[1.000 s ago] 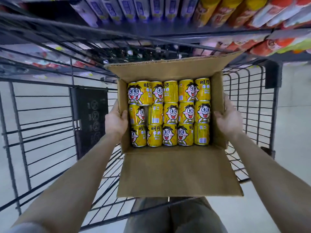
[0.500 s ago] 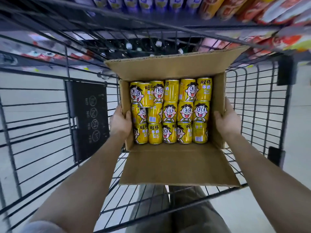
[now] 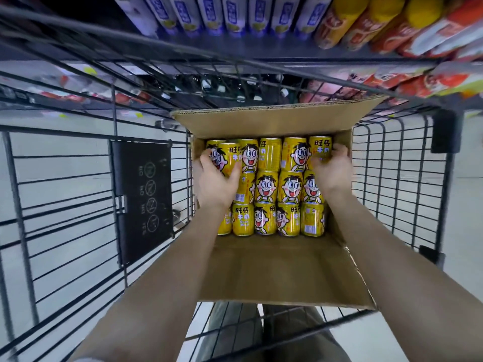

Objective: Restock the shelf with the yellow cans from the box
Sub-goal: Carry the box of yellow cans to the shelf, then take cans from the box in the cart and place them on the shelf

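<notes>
An open cardboard box (image 3: 274, 273) sits in a wire cart, packed with several yellow cans (image 3: 266, 189) printed with a cartoon face, lying in three rows. Both my hands are inside the box at the far row. My left hand (image 3: 217, 181) wraps its fingers and thumb around the far-left yellow can (image 3: 228, 158). On the other side, my right hand (image 3: 330, 171), motion-blurred, curls its fingers over the far-right yellow can (image 3: 320, 147). The cans still lie in the box.
The black wire cart (image 3: 392, 184) surrounds the box, with a black sign panel (image 3: 143, 197) on its left side. Beyond it, store shelves hold white-and-blue bottles (image 3: 209, 19) and orange-red bottles (image 3: 366, 27). Pale floor lies on both sides.
The box went down into the cart. Both hands left the box's outer sides and moved inside onto the far-row cans.
</notes>
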Available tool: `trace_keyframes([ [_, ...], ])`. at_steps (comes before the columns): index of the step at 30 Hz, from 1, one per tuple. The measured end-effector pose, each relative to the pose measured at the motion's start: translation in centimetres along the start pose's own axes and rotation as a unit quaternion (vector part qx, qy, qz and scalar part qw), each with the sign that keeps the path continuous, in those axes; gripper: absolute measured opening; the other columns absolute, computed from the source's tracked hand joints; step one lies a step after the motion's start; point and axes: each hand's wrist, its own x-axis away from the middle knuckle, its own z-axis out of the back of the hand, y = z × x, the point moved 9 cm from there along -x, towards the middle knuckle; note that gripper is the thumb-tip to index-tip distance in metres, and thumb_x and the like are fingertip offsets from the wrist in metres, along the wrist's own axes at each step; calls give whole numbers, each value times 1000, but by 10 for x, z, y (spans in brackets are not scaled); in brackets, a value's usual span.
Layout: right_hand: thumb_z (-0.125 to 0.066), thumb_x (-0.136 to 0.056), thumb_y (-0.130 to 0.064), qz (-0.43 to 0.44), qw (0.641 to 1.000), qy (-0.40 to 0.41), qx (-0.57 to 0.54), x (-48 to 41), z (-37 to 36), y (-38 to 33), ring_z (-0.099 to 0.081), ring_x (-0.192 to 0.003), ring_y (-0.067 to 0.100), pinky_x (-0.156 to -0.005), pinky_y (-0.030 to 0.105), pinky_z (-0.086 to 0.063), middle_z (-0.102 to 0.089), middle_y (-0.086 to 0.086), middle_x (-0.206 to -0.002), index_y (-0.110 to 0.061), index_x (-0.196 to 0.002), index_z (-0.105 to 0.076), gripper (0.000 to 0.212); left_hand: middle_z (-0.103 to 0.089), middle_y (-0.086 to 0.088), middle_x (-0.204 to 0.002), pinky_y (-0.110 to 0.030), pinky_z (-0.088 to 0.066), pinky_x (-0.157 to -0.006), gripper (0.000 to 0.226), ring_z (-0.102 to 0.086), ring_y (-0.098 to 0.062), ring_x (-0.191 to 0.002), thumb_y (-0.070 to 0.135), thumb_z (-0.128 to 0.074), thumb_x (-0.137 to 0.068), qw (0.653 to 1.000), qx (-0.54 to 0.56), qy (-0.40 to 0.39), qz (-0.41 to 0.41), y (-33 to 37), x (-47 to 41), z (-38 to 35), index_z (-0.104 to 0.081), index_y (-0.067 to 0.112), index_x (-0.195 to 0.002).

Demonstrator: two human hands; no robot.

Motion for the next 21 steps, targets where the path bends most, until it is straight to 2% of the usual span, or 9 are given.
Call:
trace_keyframes([
  [2,-70,-90,-28,-52,999,-3,9,-10,-8,0,-60,-114,37,-90,37,-47,-64,19,-123,-1,-129,-49,52,-51,-15,-137,-48,-44,-109,89,-50,-34,-129,65,-71,-83,1000,-10,-20,9,1,-8,-10,-40,12,-147],
  [4,-71,-87,-28,-78,997,12,6,-17,-13,3,-59,-116,37,-93,37,-47,-63,19,-124,0,-128,-50,53,-50,-14,-138,-49,-45,-106,92,-50,-35,-129,66,-72,-82,999,-26,-35,23,1,-13,-18,-39,11,-147],
  [7,-75,-81,-36,-84,996,6,21,-24,-21,9,-57,-121,34,-98,37,-48,-62,15,-129,-5,-134,-51,65,-49,-13,-138,-49,-48,-100,93,-51,-35,-128,65,-77,-79,998,-38,-41,43,0,-19,-24,-41,10,-145],
  [11,-80,-76,-44,-96,994,-46,10,-36,-25,19,-64,-112,30,-88,30,-50,-68,8,-122,-13,-133,-57,69,-51,-11,-136,-45,-49,-100,96,-56,-33,-124,59,-84,-75,998,4,-31,49,-5,-23,-27,-43,11,-147],
  [15,-85,-71,-47,-104,992,-60,-26,-40,-29,20,-64,-104,28,-85,34,-54,-68,5,-110,-12,-130,-55,75,-52,-7,-129,-36,-48,-101,91,-57,-23,-115,52,-86,-75,998,48,-37,18,-6,-17,-25,-47,14,-148],
  [18,-87,-72,-44,-99,994,-45,-26,-38,-26,16,-58,-91,23,-79,31,-49,-60,2,-96,-10,-127,-55,72,-54,-3,-129,-24,-42,-99,89,-52,-9,-109,46,-89,-75,994,100,-42,5,-5,-8,-21,-48,19,-149],
  [21,-88,-71,-42,-100,994,-29,-45,-32,-21,14,-64,-101,28,-79,30,-48,-62,3,-100,-10,-128,-55,73,-53,0,-136,-24,-42,-105,92,-53,-8,-118,46,-89,-75,990,136,-40,14,-6,2,-16,-45,21,-152],
])
